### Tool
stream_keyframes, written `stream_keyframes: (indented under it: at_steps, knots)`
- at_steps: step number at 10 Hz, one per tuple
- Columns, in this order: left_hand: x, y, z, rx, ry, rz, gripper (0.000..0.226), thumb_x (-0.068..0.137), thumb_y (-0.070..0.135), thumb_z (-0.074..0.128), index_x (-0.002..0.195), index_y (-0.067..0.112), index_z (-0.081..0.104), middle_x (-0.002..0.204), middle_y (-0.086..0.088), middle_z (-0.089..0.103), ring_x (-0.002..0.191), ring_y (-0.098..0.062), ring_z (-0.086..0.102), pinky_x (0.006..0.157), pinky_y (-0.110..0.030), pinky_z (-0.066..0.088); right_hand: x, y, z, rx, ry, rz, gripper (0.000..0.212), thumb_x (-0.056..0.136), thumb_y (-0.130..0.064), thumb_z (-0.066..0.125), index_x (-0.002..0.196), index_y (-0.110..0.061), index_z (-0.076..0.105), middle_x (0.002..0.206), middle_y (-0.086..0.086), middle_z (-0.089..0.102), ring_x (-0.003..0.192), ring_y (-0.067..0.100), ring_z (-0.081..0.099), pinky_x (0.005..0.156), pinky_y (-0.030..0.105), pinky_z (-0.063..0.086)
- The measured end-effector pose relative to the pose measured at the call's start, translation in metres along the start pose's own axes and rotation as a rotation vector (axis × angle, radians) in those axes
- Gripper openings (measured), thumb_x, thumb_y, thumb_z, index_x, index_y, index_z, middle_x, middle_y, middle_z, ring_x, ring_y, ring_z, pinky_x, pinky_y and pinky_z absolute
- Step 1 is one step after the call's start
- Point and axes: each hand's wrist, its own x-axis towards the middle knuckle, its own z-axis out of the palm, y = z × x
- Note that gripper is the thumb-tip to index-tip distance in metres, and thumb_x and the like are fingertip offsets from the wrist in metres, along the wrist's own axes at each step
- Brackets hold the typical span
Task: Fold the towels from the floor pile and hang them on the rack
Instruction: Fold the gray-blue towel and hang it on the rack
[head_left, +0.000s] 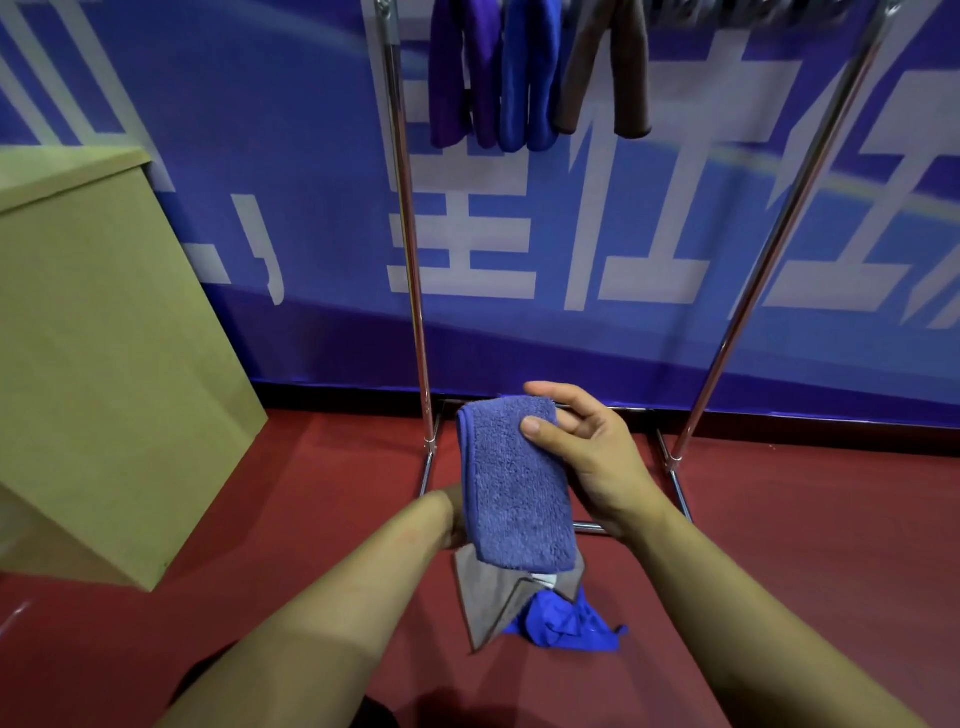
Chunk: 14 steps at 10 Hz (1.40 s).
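Head view: we look down past our forearms at a metal rack (410, 260) against a blue banner.
Done so far: three folded towels hang over the rack's top bar, a purple towel (457, 78), a blue towel (530, 78) and a brown towel (602, 67).
In hand: a folded towel (514, 483), in front of the rack's base.
Its look: blue-purple terry, a thick narrow pad with a neat rounded fold at the top.
Right hand (582, 457): thumb on the front, fingers behind, pinching the towel's upper edge.
Left hand (454, 514): mostly hidden behind the towel; we cannot tell its grip.
Left to do: we judge this towel ready for hanging; a grey towel (493, 592) and a bright blue towel (566, 623) lie on the floor below it.
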Motion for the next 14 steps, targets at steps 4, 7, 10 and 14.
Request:
stream_keyframes:
  at_steps: [4,7,10,14]
  knots:
    - [0.011,0.008,0.017,0.075,0.197,0.524,0.082,0.068,0.090,0.049,0.096,0.019,0.077,0.098,-0.009,0.079,0.101,-0.035,0.072,0.092,-0.056,0.055,0.007,0.020,-0.013,-0.327,0.300,-0.116,0.031,0.087,-0.010,0.077,0.116,-0.014,0.066,0.089,0.012,0.077,0.085,0.016,0.073,0.079,0.033,0.059]
    - [0.010,0.009,0.018,0.239,0.242,0.539,0.059,0.084,0.073,0.056,0.104,0.021,0.075,0.099,0.004,0.078,0.097,-0.015,0.073,0.090,-0.038,0.056,0.008,0.023,-0.020,-0.446,0.327,-0.133,0.029,0.087,-0.011,0.078,0.114,-0.016,0.067,0.091,0.002,0.079,0.089,0.016,0.075,0.079,0.031,0.060]
    - [0.008,0.003,0.026,0.325,0.543,0.808,0.030,0.099,0.050,0.055,0.091,0.021,0.063,0.082,0.010,0.069,0.077,0.004,0.062,0.070,-0.023,0.046,0.012,0.021,-0.016,-0.391,0.568,-0.133,0.027,0.085,-0.038,0.079,0.102,-0.018,0.070,0.089,-0.001,0.074,0.080,0.007,0.067,0.077,0.034,0.057]
    - [-0.004,0.005,0.040,0.249,0.504,0.863,0.022,0.101,0.039,0.055,0.092,0.020,0.062,0.078,0.011,0.067,0.074,0.007,0.062,0.065,-0.013,0.045,0.004,0.028,0.001,-0.756,0.471,-0.180,0.036,0.101,-0.045,0.052,0.079,-0.018,0.047,0.064,-0.013,0.056,0.054,0.005,0.047,0.059,0.039,0.043]
